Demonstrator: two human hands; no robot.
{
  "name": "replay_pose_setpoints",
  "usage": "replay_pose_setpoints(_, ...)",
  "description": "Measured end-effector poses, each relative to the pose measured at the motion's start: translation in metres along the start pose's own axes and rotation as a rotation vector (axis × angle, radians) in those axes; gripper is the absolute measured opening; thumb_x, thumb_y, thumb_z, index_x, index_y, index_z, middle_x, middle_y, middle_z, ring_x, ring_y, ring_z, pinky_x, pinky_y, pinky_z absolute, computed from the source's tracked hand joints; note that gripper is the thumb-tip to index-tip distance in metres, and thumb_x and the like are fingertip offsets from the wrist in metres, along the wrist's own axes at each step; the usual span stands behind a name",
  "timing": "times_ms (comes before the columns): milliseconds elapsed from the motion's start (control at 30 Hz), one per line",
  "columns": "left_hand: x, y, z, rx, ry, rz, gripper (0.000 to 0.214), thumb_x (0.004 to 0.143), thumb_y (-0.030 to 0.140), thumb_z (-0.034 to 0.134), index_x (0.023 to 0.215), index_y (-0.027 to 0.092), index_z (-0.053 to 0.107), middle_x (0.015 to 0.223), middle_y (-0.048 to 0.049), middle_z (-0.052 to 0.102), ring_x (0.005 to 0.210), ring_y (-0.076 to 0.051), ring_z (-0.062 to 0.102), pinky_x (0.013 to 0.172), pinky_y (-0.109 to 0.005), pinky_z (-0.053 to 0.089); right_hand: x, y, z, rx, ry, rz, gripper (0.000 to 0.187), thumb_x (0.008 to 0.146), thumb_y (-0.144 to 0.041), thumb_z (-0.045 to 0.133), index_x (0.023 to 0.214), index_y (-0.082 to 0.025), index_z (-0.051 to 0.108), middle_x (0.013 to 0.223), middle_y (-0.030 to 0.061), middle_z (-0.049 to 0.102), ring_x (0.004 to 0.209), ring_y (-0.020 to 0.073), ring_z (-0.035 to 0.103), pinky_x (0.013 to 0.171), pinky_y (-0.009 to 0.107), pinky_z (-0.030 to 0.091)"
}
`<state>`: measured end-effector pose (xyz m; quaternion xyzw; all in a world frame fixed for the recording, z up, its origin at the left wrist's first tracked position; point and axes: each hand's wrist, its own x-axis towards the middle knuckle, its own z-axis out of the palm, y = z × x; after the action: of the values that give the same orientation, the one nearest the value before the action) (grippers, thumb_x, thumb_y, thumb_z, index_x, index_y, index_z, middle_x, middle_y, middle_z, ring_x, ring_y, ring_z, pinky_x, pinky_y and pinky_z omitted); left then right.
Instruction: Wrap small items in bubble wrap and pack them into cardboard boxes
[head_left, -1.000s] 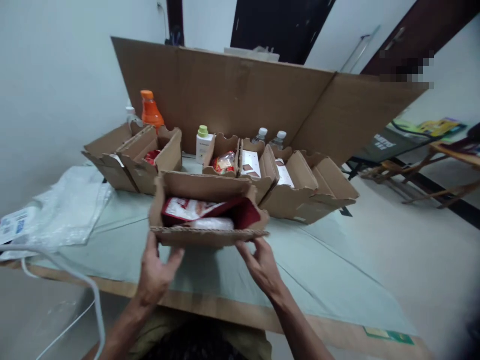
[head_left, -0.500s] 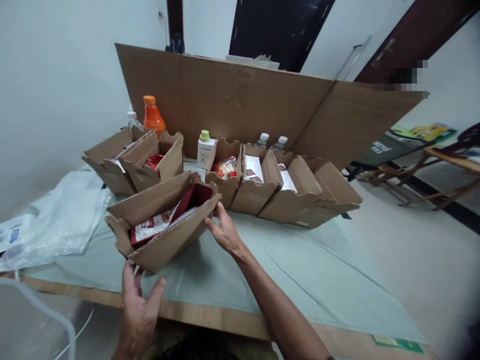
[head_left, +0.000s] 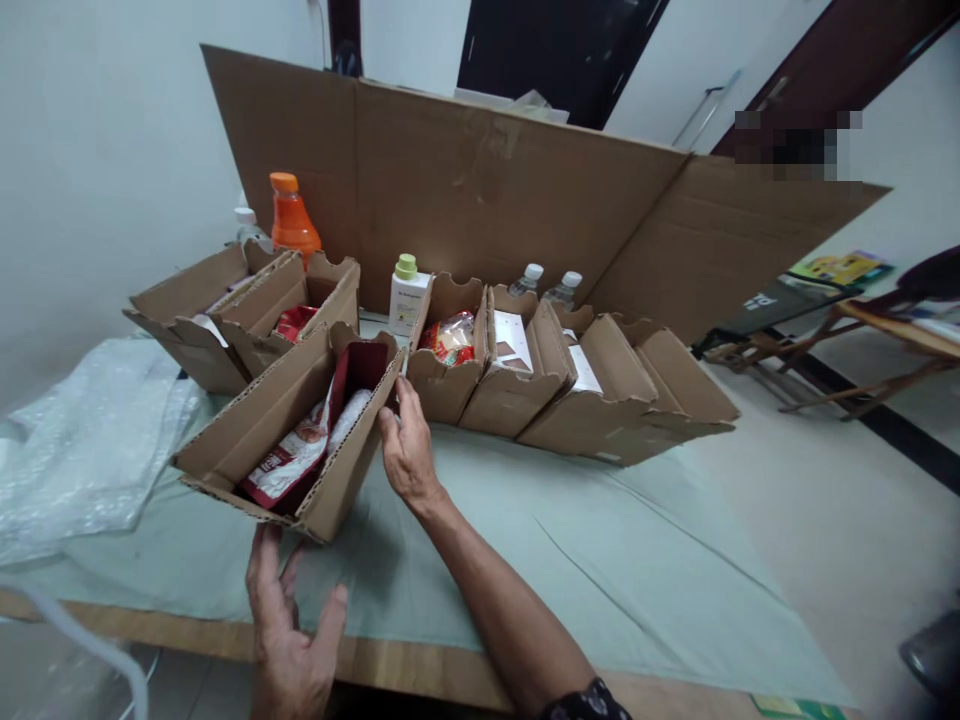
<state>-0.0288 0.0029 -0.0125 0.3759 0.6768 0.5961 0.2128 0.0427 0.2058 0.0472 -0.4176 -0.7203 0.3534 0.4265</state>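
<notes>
A narrow open cardboard box (head_left: 345,490) stands askew at the front left of the cloth, apart from the row behind. Inside it lie a red-and-white printed pouch (head_left: 289,460) and a white item, partly hidden. My right hand (head_left: 409,445) grips the box near its far right corner, thumb on the side wall and fingers around the end. My left hand (head_left: 289,620) is just below the near end, fingers spread and thumb apart. Its fingertips reach the lower edge, partly hidden; whether they bear any weight cannot be made out.
Behind stand other cardboard boxes (head_left: 480,390) with packets and white cartons, an orange bottle (head_left: 294,225), a white bottle with green cap (head_left: 407,298) and clear bottles (head_left: 564,290). A cardboard panel (head_left: 525,190) rises at the back. Bubble wrap (head_left: 97,450) lies left.
The box has moved left and turned, its near end swinging left. My right hand has followed it leftward. My left hand's thumb has spread further from its fingers. The camera view has shifted slightly.
</notes>
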Motion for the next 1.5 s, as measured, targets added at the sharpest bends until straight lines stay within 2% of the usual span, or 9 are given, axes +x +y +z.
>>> replay_pose_setpoints(167, 0.006, -0.011, 0.004, 0.051, 0.007, 0.092, 0.089, 0.087, 0.028, 0.070, 0.162, 0.033, 0.023, 0.164, -0.0137, 0.030, 0.150, -0.036, 0.038, 0.122, -0.055, 0.036, -0.022, 0.017, 0.010, 0.103, 0.077, -0.028, 0.056, 0.104, -0.045, 0.035, 0.149, -0.015, 0.048, 0.159, 0.0145, 0.046, 0.150, 0.0236, 0.039, 0.127, 0.043, 0.027)
replay_pose_setpoints(433, 0.035, -0.024, 0.001, 0.196, 0.089, 0.233, 0.081, 0.084, 0.036, 0.071, 0.157, 0.029, 0.037, 0.152, -0.0144, 0.040, 0.137, -0.035, 0.052, 0.112, -0.055, 0.049, -0.063, 0.063, 0.036, 0.213, 0.091, 0.118, 0.056, 0.103, -0.051, 0.037, 0.138, -0.013, 0.059, 0.142, 0.0179, 0.062, 0.135, 0.0269, 0.057, 0.118, 0.047, 0.041)
replay_pose_setpoints(700, 0.065, 0.003, 0.053, 0.132, -0.107, 0.223, 0.080, 0.087, 0.026, 0.065, 0.160, 0.029, 0.031, 0.162, -0.0164, 0.032, 0.147, -0.036, 0.042, 0.114, -0.056, 0.046, -0.070, 0.064, 0.037, 0.258, 0.200, 0.141, 0.050, 0.103, -0.046, 0.041, 0.133, -0.015, 0.064, 0.149, 0.0169, 0.057, 0.141, 0.0253, 0.052, 0.121, 0.046, 0.038)
replay_pose_setpoints(933, 0.132, 0.004, 0.093, 0.119, -0.119, 0.237, 0.082, 0.082, 0.025, 0.065, 0.157, 0.017, 0.033, 0.157, -0.0218, 0.043, 0.143, -0.036, 0.047, 0.115, -0.059, 0.042, -0.067, 0.074, 0.039, 0.410, 0.256, 0.305, 0.051, 0.101, -0.049, 0.043, 0.135, -0.017, 0.062, 0.150, 0.0152, 0.057, 0.139, 0.0247, 0.053, 0.120, 0.045, 0.039)
replay_pose_setpoints(1033, 0.144, 0.004, 0.101, 0.118, -0.119, 0.234, 0.082, 0.082, 0.024, 0.064, 0.157, 0.016, 0.033, 0.158, -0.0214, 0.045, 0.145, -0.035, 0.046, 0.119, -0.057, 0.038, -0.065, 0.073, 0.039, 0.443, 0.285, 0.335, 0.050, 0.102, -0.049, 0.041, 0.134, -0.017, 0.061, 0.146, 0.0153, 0.059, 0.136, 0.0250, 0.055, 0.115, 0.046, 0.043)
replay_pose_setpoints(1167, 0.130, 0.004, 0.084, 0.146, -0.164, 0.203, 0.078, 0.085, 0.027, 0.062, 0.157, 0.018, 0.033, 0.159, -0.0198, 0.045, 0.145, -0.032, 0.047, 0.119, -0.055, 0.039, -0.064, 0.063, 0.026, 0.380, 0.261, 0.271, 0.039, 0.100, -0.040, 0.043, 0.124, -0.018, 0.065, 0.131, 0.0128, 0.069, 0.124, 0.0226, 0.063, 0.109, 0.040, 0.047)
replay_pose_setpoints(1333, 0.090, -0.011, 0.023, 0.317, -0.162, 0.219, 0.053, 0.091, 0.035, 0.059, 0.142, 0.017, 0.055, 0.142, -0.0174, 0.062, 0.135, -0.031, 0.058, 0.111, -0.053, 0.050, -0.046, 0.018, 0.007, 0.158, 0.005, -0.062, 0.029, 0.097, -0.025, 0.045, 0.108, -0.021, 0.071, 0.106, 0.0073, 0.077, 0.103, 0.0194, 0.070, 0.096, 0.033, 0.052)
replay_pose_setpoints(1400, 0.076, -0.020, 0.000, 0.363, -0.107, 0.270, 0.045, 0.092, 0.037, 0.058, 0.133, 0.018, 0.062, 0.138, -0.0164, 0.064, 0.132, -0.032, 0.060, 0.105, -0.051, 0.055, -0.024, -0.011, 0.009, 0.045, -0.148, -0.176, 0.035, 0.095, -0.022, 0.048, 0.124, -0.022, 0.066, 0.110, 0.0056, 0.077, 0.101, 0.0182, 0.070, 0.094, 0.031, 0.052)
replay_pose_setpoints(1500, 0.064, -0.029, -0.023, 0.402, -0.058, 0.257, 0.038, 0.093, 0.036, 0.057, 0.126, 0.020, 0.067, 0.140, -0.0150, 0.063, 0.132, -0.032, 0.059, 0.087, -0.043, 0.064, 0.025, -0.054, 0.025, -0.192, -0.347, -0.192, 0.064, 0.094, -0.022, 0.050, 0.157, -0.022, 0.035, 0.109, 0.0027, 0.078, 0.094, 0.0190, 0.073, 0.090, 0.031, 0.053)
